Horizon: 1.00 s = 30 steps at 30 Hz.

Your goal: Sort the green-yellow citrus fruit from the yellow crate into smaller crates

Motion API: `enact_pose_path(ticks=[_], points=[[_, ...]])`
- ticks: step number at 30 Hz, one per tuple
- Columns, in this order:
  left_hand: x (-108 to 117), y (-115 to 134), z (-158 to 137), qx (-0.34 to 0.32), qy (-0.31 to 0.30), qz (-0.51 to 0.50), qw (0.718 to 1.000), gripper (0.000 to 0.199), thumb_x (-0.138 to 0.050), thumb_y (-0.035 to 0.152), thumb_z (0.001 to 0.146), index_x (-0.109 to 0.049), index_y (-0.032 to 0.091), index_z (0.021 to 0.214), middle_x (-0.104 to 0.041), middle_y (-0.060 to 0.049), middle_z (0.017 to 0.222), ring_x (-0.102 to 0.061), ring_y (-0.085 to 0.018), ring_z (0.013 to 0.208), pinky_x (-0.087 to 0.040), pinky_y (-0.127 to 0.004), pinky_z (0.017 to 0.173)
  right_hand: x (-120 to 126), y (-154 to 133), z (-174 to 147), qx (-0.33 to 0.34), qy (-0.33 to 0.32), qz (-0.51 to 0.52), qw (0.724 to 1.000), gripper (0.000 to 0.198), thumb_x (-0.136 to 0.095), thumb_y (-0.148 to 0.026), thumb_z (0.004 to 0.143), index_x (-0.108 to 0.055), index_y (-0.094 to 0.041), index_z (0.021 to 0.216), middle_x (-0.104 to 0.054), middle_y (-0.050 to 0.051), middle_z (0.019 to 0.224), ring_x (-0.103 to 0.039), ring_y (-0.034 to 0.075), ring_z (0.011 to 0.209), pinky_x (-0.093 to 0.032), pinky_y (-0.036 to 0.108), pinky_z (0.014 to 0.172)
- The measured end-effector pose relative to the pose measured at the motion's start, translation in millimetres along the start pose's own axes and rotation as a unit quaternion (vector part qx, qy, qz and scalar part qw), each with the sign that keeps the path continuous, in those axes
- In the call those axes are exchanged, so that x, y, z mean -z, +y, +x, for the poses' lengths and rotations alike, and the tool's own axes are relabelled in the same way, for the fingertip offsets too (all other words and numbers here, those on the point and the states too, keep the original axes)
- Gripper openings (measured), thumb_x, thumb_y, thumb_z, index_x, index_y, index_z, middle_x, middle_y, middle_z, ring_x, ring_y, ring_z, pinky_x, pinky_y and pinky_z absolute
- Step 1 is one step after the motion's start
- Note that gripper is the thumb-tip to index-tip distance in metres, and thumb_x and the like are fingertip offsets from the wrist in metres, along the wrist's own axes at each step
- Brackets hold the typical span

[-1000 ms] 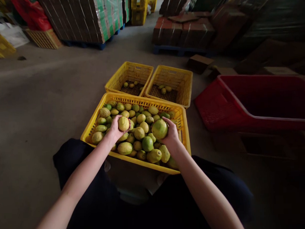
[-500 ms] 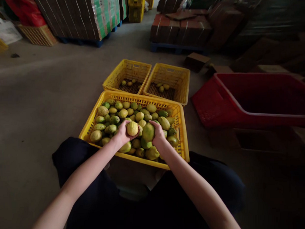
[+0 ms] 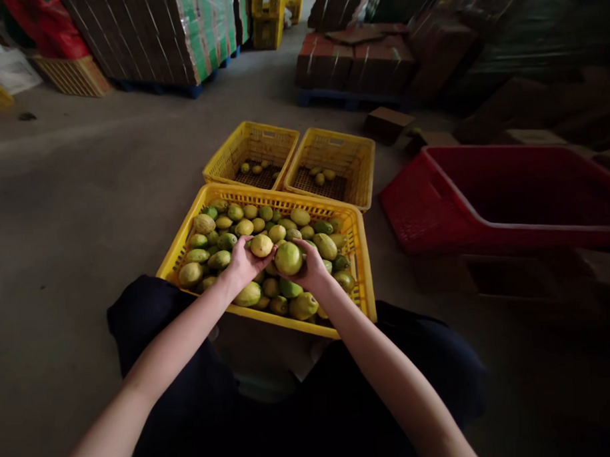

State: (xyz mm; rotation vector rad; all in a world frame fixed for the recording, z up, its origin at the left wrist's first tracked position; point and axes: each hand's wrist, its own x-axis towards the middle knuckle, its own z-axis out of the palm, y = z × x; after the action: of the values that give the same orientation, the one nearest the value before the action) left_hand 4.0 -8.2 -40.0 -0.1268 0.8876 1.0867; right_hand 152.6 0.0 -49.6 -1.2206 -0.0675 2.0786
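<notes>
My left hand is closed around a yellow lemon, one end of it facing me. Close beside it, my right hand grips a larger, greener lemon. Both hands are over a yellow plastic crate in front of my knees. Many green and yellow lemons lie loose inside this crate, and my hands hide some of them.
Behind stand two deeper yellow crates, a left one and a right one, each with several lemons at the bottom. A red tub is at the right. Strapped cardboard stacks sit on pallets farther back.
My right hand has turned the greener lemon and brought it slightly left, nearer the yellow one. The yellow lemon in my left hand has tilted and risen a little.
</notes>
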Motion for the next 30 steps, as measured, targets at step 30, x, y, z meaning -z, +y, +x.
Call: enact_pose_path(ticks=[30], points=[[3, 19, -27, -0.323, -0.064, 0.339, 0.881, 0.047, -0.086, 0.019, 0.054, -0.063, 0.018, 0.095, -0.069, -0.005, 0.099, -0.063, -0.021, 0.093, -0.050, -0.030, 0.085, -1, -13, -29, 0.420, -0.068, -0.230, 0.875, 0.058, -0.089, -0.021, 0.046, -0.060, -0.027, 0.095, -0.068, -0.002, 0.098, -0.065, 0.022, 0.094, -0.055, 0.036, 0.085]])
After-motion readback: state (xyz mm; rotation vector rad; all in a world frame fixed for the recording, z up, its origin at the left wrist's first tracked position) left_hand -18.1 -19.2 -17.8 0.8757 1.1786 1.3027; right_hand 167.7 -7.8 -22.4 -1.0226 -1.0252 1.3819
